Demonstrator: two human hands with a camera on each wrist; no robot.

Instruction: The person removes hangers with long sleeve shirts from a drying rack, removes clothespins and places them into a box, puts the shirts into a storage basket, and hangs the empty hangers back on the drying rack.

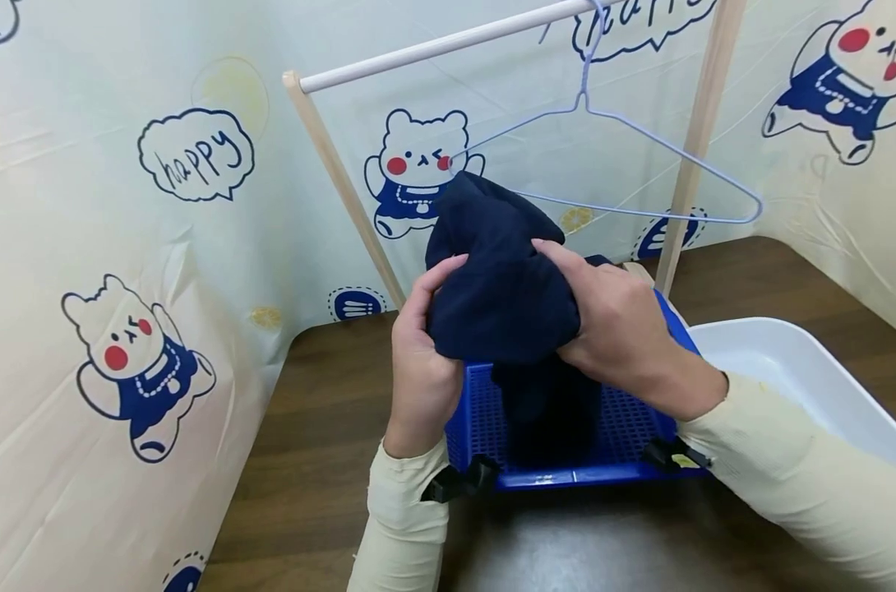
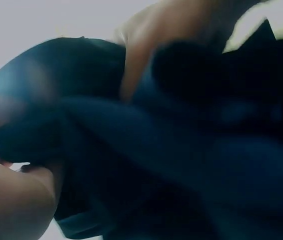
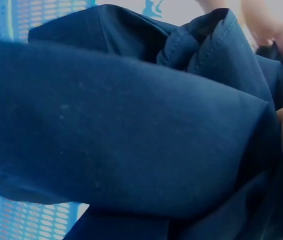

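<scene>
A dark navy garment [image 1: 500,288] is bunched up between both hands in the head view; its exact kind cannot be told. My left hand [image 1: 427,362] grips its left side, thumb on top. On the right side, my right hand [image 1: 621,329] holds the cloth with thumb and fingers. Part of the garment hangs down into a blue basket [image 1: 485,403]. Just behind the cloth's upper edge hangs a lilac wire hanger [image 1: 662,146], its lower left part hidden. Stitched hems show on the garment [image 3: 121,130] in the right wrist view; the left wrist view is dark and blurred.
The hanger hooks over the white bar [image 1: 448,48] of a wooden rack, whose posts stand left and right behind the basket. A white tray [image 1: 781,337] lies to the right on the brown wooden table [image 1: 315,460]. A printed curtain [image 1: 219,230] closes off the back.
</scene>
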